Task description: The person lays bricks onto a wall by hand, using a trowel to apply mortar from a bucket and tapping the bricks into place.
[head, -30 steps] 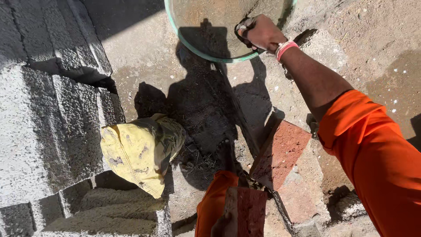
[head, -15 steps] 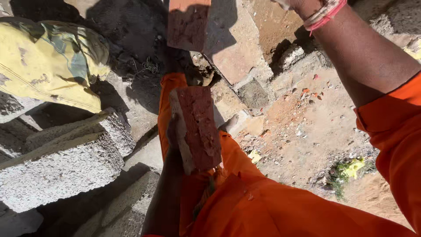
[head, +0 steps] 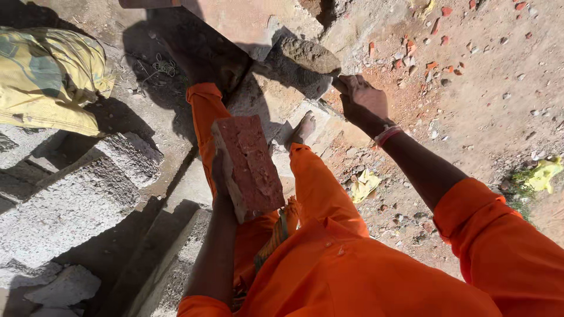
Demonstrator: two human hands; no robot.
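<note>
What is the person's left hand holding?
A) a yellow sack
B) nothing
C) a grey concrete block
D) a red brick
D: the left hand grips a rough red rectangular brick from beneath, above the orange-clad lap, while the right hand holds a mortar-loaded trowel.

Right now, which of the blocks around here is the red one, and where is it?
The red brick, held upright in the left hand over the orange-clad lap. The other blocks, stacked at left, are grey concrete blocks and nobody is touching them.
</note>
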